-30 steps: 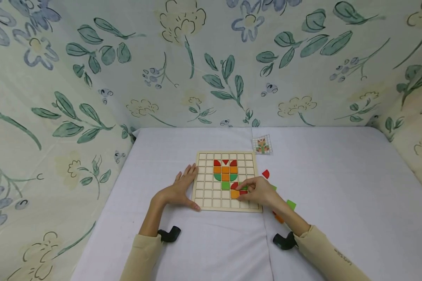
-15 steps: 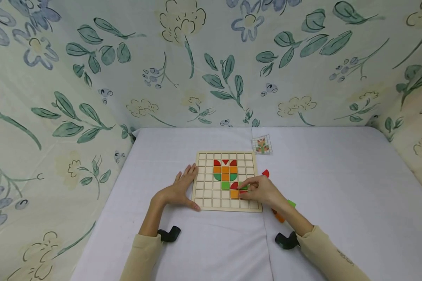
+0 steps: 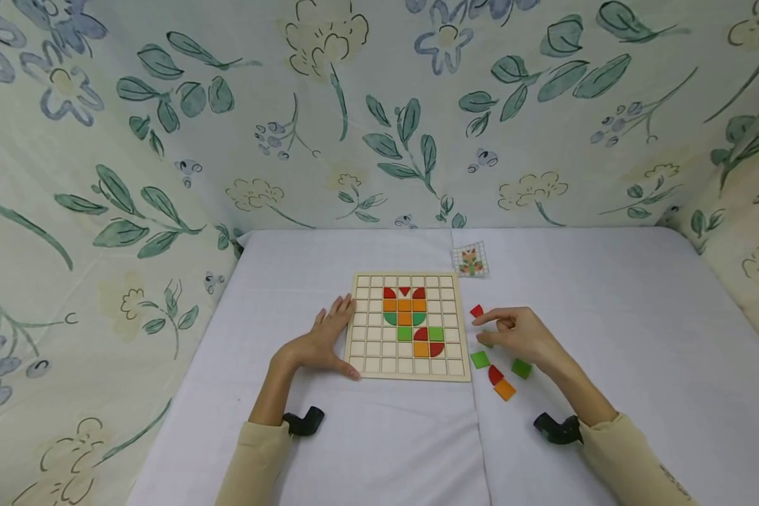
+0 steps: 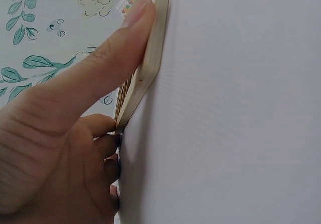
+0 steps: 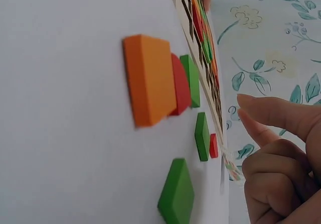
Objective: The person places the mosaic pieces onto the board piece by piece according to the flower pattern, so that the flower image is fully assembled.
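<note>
A wooden grid board (image 3: 368, 346) lies on the white cloth. Its cells hold red, orange and green pieces, among them a red quarter-round (image 3: 438, 349) and a light green square (image 3: 436, 334). Along the board's left edge my left hand (image 3: 319, 344) rests with fingers spread; the left wrist view shows its thumb (image 4: 113, 58) against the side of the board. To the right of the board hovers my right hand (image 3: 519, 337), thumb and index finger apart with nothing between them. Below them is a green piece (image 3: 488, 344), partly covered by the hand. A red piece (image 3: 476, 310) lies by the index fingertip.
Around the right hand lie a light green square (image 3: 480, 360), a red quarter-round (image 3: 495, 374), an orange square (image 3: 504, 389) and a darker green square (image 3: 521, 368). A small pattern card (image 3: 471, 261) sits beyond the board's far right corner. Floral cloth (image 3: 405, 140) hangs behind the table.
My right hand has left the board and moved right over the loose pieces. The light green square and red quarter-round it covered now show in the grid. My left hand stays put.
</note>
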Available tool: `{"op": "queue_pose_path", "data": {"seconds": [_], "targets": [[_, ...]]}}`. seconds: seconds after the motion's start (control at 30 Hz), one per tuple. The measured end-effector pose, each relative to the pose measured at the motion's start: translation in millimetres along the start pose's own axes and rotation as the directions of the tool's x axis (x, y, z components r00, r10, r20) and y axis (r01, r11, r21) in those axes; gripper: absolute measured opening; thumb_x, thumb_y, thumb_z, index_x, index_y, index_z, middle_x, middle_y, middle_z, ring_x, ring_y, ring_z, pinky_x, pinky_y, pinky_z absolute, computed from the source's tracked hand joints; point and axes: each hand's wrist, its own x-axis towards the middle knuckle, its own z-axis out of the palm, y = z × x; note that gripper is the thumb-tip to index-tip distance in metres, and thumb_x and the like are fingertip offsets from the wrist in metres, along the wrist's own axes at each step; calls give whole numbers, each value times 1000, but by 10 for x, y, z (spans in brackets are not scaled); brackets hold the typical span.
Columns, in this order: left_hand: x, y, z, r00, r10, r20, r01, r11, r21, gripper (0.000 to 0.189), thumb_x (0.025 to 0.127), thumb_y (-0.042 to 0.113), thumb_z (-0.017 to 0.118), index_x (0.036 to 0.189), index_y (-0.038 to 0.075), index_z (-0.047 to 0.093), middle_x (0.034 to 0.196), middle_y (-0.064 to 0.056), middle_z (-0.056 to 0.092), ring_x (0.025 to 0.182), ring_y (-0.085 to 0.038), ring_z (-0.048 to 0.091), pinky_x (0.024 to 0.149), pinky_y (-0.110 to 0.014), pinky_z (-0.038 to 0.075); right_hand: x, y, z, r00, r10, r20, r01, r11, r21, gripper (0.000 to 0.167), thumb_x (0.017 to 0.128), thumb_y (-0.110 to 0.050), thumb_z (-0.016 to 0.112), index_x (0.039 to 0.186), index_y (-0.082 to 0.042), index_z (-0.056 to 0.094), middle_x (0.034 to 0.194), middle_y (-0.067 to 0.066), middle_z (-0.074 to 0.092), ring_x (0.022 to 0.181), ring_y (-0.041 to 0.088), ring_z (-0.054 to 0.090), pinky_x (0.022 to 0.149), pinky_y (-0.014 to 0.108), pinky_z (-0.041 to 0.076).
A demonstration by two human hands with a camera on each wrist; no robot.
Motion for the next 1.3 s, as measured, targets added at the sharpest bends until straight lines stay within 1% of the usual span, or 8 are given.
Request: {"op": "queue_pose_path", "data": {"seconds": [0.23, 0.4, 0.6, 0.83, 1.0, 1.1, 1.3], "targets": [[5, -10, 4, 1000, -6, 2, 6, 1000, 6, 145, 68, 44, 97, 166, 4, -3, 174, -12, -12, 162, -31, -15, 132, -57, -8, -72, 103, -146, 999, 14, -33, -14, 1000, -18, 40, 89, -23, 81, 124, -5, 73, 61, -4, 31, 58, 13, 32, 53, 27, 28], [8, -10, -1, 1000, -16, 11, 16, 1000, 8, 147, 67, 45, 97, 166, 5, -5, 174, -10, -14, 162, -29, -17, 132, -55, -9, -91, 191, -182, 999, 34, -26, -34, 999, -7, 44, 89, -23, 82, 127, -4, 71, 60, -4, 31, 58, 14, 32, 56, 29, 29], [7, 0, -4, 1000, -15, 9, 15, 1000, 4, 146, 67, 44, 97, 166, 5, -4, 174, -11, -13, 162, -30, -16, 132, -55, -9, -75, 270, -171, 996, 88, 9, -89, 996, 14, 46, 87, -24, 84, 127, -4, 72, 60, -3, 33, 58, 13, 34, 56, 29, 29], [0, 12, -2, 1000, -20, 8, 20, 1000, 0, 146, 67, 43, 97, 166, 5, -4, 174, -10, -13, 162, -29, -16, 132, -55, -9, -21, 305, -135, 996, 79, 32, -80, 997, 17, 44, 84, -20, 86, 123, -4, 74, 60, -4, 32, 54, 11, 31, 49, 24, 25], [-14, 18, -5, 1000, -3, -5, 3, 1000, -10, 145, 67, 42, 97, 165, 2, -2, 174, -14, -10, 162, -33, -14, 132, -58, -7, 16, 296, -122, 997, 74, 35, -75, 997, 9, 41, 86, -18, 83, 123, -5, 74, 60, -4, 32, 54, 12, 31, 49, 24, 26], [-16, 17, -7, 1000, 1, -4, -1, 1000, -4, 144, 68, 42, 97, 165, 2, -1, 174, -15, -10, 162, -34, -14, 132, -58, -7, 30, 300, -129, 997, 76, 29, -77, 997, 13, 41, 87, -17, 82, 125, -4, 73, 60, -4, 33, 55, 12, 32, 50, 23, 27], [-5, 6, -8, 1000, -3, 6, 3, 1000, 1, 144, 69, 44, 96, 165, 3, -2, 174, -13, -11, 162, -31, -15, 132, -57, -8, 55, 328, -118, 994, 104, 31, -105, 994, 38, 43, 84, -18, 84, 124, -3, 73, 59, -4, 33, 54, 12, 31, 51, 24, 27]]}}
